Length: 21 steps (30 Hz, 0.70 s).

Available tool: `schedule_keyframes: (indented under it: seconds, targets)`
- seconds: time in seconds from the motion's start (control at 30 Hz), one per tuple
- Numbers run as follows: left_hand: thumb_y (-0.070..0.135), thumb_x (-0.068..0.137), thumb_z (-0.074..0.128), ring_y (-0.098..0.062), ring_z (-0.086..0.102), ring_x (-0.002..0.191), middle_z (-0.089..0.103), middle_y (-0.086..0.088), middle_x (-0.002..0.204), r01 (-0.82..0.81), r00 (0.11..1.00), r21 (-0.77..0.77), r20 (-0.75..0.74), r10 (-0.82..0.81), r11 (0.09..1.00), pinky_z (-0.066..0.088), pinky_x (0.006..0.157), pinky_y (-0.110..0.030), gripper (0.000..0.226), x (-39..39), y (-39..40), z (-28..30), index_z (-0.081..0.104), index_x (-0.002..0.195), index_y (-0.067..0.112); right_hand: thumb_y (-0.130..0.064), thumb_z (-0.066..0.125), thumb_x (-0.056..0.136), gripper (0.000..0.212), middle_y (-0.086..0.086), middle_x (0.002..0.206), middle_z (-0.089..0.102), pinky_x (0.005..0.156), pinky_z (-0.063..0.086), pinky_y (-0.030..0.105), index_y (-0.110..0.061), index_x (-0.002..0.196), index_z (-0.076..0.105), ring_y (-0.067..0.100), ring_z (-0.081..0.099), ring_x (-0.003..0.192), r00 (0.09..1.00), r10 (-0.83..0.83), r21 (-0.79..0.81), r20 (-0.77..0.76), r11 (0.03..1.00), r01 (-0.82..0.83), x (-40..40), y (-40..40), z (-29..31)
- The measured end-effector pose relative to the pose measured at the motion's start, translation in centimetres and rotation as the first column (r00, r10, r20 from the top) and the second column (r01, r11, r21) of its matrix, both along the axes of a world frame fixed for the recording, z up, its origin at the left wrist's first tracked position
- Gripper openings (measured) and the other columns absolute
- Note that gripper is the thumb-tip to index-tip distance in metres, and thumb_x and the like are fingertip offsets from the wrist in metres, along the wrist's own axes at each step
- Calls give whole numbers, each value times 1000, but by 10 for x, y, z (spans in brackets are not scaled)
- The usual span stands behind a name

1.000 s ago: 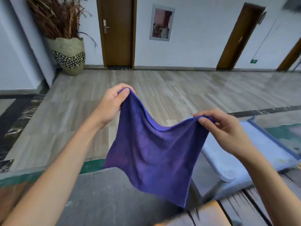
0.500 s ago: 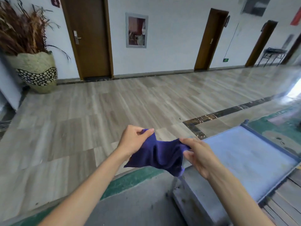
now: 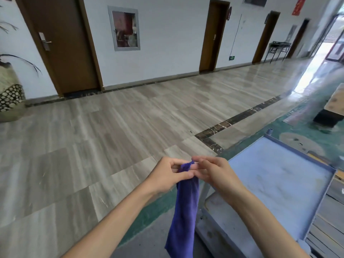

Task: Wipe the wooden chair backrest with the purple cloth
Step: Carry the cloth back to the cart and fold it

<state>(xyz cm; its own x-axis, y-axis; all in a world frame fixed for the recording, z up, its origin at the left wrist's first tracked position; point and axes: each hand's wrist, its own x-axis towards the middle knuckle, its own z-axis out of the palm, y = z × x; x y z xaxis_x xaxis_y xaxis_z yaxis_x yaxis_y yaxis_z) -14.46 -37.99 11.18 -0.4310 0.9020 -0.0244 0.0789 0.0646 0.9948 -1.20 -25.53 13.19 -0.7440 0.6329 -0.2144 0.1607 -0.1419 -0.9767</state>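
Note:
The purple cloth (image 3: 184,211) hangs folded in a narrow strip below both hands, low in the middle of the view. My left hand (image 3: 168,175) pinches its top corner between thumb and fingers. My right hand (image 3: 214,173) meets it fingertip to fingertip and grips the same top edge. No wooden chair backrest is in sight.
A pale blue tray-like surface with a raised rim (image 3: 316,161) lies right of my hands. Wooden slats (image 3: 327,229) show at the lower right. A wide tiled floor (image 3: 111,136) stretches ahead to brown doors (image 3: 63,45) and a patterned vase (image 3: 9,99).
The cloth went from spread wide between my hands to folded and hanging in a strip. My hands came together, and my view swung to the right along the hall.

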Motion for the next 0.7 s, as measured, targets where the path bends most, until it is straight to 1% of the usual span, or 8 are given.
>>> schedule_keyframes:
  seconds: [0.1,0.17,0.23,0.3,0.37,0.43,0.53,0.7]
  targets:
    - [-8,91,66,-20,72,107,76,-17,114,96,985,-75,-135,-105,993,56,98,-27,28,-25,33,7,72,119,-4,0,45,100,35,5,91,72,67,58,25,-19,107,73,14,75,78,993,45,348,111,934,-81,-6,37,-3]
    - [-10,94,60,-13,69,99,76,-14,108,130,972,-78,-185,-142,988,53,92,-20,22,-36,53,11,71,113,-6,4,52,88,48,-6,105,65,77,54,19,-36,107,71,5,69,82,965,70,572,253,794,-208,-9,62,-10]
    - [-13,95,54,-4,64,85,71,-5,92,176,961,-73,-201,-188,982,49,81,-13,23,-46,73,14,70,102,2,5,58,83,59,-19,111,58,82,49,11,-49,107,63,-7,60,100,916,194,573,350,730,-373,-15,82,-24]
    - [-16,95,48,3,58,72,64,2,82,215,951,-60,-213,-223,975,45,71,-11,31,-58,92,17,65,91,10,-1,65,85,46,-16,116,60,91,53,24,-40,109,67,-2,55,113,877,282,492,388,742,-456,-23,92,-39]
    - [-14,94,44,2,53,65,61,4,76,221,948,-56,-223,-228,974,42,66,-15,36,-69,107,18,64,84,14,-14,71,90,22,-4,114,66,94,52,36,-26,109,70,12,61,111,907,208,538,367,748,-389,-29,100,-53]
    - [-11,95,44,-4,50,65,59,4,73,200,950,-43,-237,-205,979,41,64,-22,37,-80,123,22,64,81,17,-26,76,90,9,-8,95,72,81,52,34,-24,97,72,14,69,92,948,85,586,306,768,-258,-30,110,-55]
    - [-10,96,45,-6,51,62,59,-3,75,176,958,20,-232,-167,984,41,61,-26,38,-99,146,34,66,82,18,-29,84,84,17,-2,71,70,61,53,36,-18,84,71,27,66,66,971,-169,610,171,792,30,-20,128,-36]
    - [-6,99,52,-4,65,82,73,4,91,260,939,205,-280,-198,943,51,77,-21,36,-114,191,67,71,93,24,-26,75,92,5,-16,82,74,71,46,18,-29,90,77,7,62,73,904,-415,728,-105,587,354,12,138,20]
